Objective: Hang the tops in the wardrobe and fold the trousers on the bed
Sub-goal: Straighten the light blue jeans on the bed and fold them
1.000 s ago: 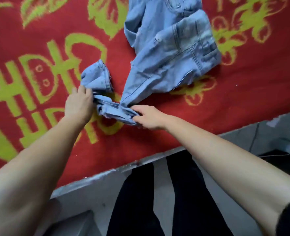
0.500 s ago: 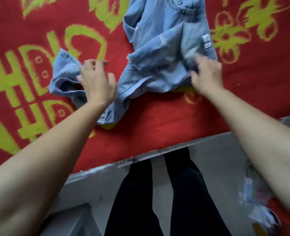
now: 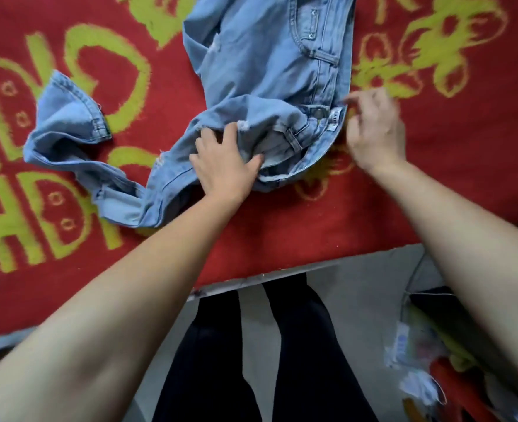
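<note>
Light blue jeans (image 3: 270,65) lie crumpled on the red bed cover (image 3: 464,178) with yellow-green patterns. The waistband with its button and label faces the right side. One leg trails to the left and ends in a bunched cuff (image 3: 69,117). My left hand (image 3: 224,166) presses on the denim just left of the waistband, fingers spread and slightly curled into the fabric. My right hand (image 3: 373,129) hovers beside the waistband's right edge, blurred, fingers loosely bent, holding nothing that I can see.
The bed edge (image 3: 251,281) runs across the lower middle. Below it are my dark trouser legs (image 3: 251,360) on a grey floor. Cluttered papers and red items (image 3: 428,376) lie on the floor at the lower right.
My left hand moved right from the leg to the area by the waistband. My right hand drew off the waistband to its right side. The jeans' waist now lies more opened out.
</note>
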Demonstrator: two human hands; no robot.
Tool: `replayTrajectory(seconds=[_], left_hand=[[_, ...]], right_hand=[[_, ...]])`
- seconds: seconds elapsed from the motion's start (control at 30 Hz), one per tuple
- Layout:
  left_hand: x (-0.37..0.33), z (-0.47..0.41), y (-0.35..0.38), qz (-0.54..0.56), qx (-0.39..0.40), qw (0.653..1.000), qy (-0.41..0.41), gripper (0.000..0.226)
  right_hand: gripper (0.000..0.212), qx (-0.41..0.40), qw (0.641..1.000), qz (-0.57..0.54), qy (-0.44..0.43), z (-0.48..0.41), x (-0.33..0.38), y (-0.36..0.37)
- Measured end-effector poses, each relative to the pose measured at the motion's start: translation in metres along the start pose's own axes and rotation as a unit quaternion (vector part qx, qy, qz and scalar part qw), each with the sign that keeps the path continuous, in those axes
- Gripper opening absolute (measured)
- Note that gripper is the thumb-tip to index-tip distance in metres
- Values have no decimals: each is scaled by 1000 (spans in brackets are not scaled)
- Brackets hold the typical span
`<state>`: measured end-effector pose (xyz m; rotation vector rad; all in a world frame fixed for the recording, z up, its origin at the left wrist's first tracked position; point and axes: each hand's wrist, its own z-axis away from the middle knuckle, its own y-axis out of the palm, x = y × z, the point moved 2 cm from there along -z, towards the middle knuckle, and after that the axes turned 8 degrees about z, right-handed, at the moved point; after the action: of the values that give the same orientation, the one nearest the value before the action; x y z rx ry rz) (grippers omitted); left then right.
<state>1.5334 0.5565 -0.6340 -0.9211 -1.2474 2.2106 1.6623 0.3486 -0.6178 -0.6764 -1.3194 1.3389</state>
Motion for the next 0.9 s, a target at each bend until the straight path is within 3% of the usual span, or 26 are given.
replayTrajectory(seconds=[0.07, 0.13, 0.2, 0.23, 0.3, 0.4, 0.5, 0.7, 0.83, 0.9], left_hand=[[-10, 9, 3, -30, -57, 996, 58, 66], [-27, 19, 9, 1, -102, 978, 182, 50], [-41, 28, 20, -2, -79, 956, 282, 28], [-44, 31, 26, -34, -43, 956, 287, 35], [-40, 34, 35, -112, 32, 961, 249, 54], [-29, 35, 35, -141, 46, 967, 208, 28], [-23, 37, 15, -153, 63, 971, 173, 46], [7, 38, -100, -203, 27, 964, 172, 32], [5, 30, -224, -202, -36, 953, 221, 28], [-8, 27, -295, -188, -76, 950, 239, 46]], right_hand=[[69, -23, 998, 58, 4, -32, -9, -8], [94, -12, 993, 114, -37, -61, -5, -10], [105, 30, 978, 177, -107, -85, 7, -7], [106, 51, 965, 212, -145, -93, 14, -4], [91, 70, 938, 269, -207, -100, 24, 1], [54, 60, 923, 287, -248, -91, 27, -2], [35, 75, 921, 276, -264, -65, 17, -16], [42, 81, 927, 283, -233, -7, 25, -90], [39, 8, 930, 282, -235, 5, 79, -178], [32, -35, 933, 278, -225, 6, 115, -233]])
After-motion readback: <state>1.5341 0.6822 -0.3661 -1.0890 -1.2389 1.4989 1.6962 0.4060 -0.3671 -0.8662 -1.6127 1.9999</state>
